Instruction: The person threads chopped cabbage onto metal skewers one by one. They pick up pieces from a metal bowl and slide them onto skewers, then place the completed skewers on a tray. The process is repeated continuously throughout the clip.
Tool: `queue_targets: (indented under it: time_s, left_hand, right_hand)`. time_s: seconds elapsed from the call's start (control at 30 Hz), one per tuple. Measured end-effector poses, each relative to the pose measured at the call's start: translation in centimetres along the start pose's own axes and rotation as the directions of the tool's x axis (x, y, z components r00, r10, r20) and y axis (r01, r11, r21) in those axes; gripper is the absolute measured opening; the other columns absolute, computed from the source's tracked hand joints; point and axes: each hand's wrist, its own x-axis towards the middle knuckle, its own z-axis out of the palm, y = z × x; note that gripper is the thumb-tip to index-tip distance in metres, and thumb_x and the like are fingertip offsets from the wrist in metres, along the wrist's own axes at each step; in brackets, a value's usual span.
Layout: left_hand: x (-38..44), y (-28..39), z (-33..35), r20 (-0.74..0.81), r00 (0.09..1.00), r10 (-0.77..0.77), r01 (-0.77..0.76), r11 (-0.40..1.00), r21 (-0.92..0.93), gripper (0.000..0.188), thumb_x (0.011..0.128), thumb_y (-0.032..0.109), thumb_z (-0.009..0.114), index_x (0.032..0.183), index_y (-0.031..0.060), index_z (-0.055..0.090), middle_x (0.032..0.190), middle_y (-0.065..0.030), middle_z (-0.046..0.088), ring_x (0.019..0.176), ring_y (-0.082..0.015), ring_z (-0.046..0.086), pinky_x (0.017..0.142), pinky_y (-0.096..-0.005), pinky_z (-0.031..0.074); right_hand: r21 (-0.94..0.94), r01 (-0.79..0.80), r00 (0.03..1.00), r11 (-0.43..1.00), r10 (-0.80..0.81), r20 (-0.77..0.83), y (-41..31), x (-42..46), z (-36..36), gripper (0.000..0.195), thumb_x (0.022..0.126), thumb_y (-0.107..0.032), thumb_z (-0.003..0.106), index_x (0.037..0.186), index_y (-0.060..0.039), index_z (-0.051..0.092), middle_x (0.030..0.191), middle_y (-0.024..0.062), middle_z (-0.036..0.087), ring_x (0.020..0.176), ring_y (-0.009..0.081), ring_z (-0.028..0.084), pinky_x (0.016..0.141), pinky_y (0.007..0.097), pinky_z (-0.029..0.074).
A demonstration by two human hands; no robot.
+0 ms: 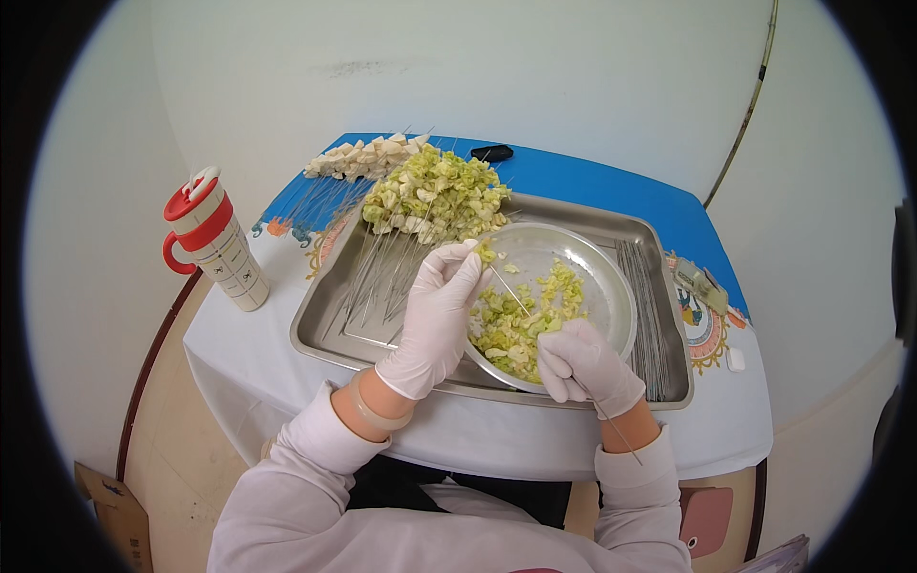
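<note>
Both my hands wear white gloves and are raised over a round metal bowl (622,315). My right hand (591,365) is closed around a thin metal skewer (511,290), whose rear end sticks out past my wrist. A yellow-green leaf piece shows by its fingers. My left hand (440,308) pinches a small leaf piece (486,252) at the skewer's front tip; I cannot tell whether the leaf is pierced. Loose pieces of pale green leaf vegetable (501,322) lie in the bowl. The bowl sits in a rectangular steel tray (326,326).
Leaf-loaded skewers (437,193) are heaped at the tray's left; bare metal skewers (641,322) line its right. Behind are skewers of white chunks (369,157) and a black object (492,152). A red-lidded tumbler (229,251) stands left; a phone-like object (701,285) and white case (735,359) lie right.
</note>
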Motion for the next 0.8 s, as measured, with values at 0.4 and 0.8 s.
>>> queue_targets:
  time_s: [0.4,0.8]
  left_hand:
    - [0.2,0.2,-0.1,0.046,0.994,-0.104,0.105,0.994,-0.024,0.035,0.094,0.007,0.059,0.124,0.0078,0.043,0.109,-0.0045,0.058,0.106,-0.0149,0.057,0.102,-0.0317,0.044]
    - [-1.8,-0.9,0.7,0.134,0.936,-0.325,0.31,0.943,0.12,0.043,0.092,0.01,0.063,0.129,0.0066,0.041,0.102,-0.0007,0.059,0.095,-0.0095,0.055,0.093,-0.0295,0.044]
  right_hand:
    - [0.006,0.003,0.999,1.0,-0.003,-0.054,-0.2,0.0,0.2,0.041,0.09,-0.015,0.044,0.05,-0.0116,0.042,0.045,0.0096,0.051,0.032,0.0083,0.032,0.032,0.0222,0.024]
    - [-0.033,0.016,0.996,0.999,-0.019,-0.093,0.7,0.7,-0.3,0.041,0.093,-0.025,0.047,0.055,-0.0088,0.045,0.048,0.0049,0.05,0.037,0.0094,0.038,0.036,0.0232,0.03]
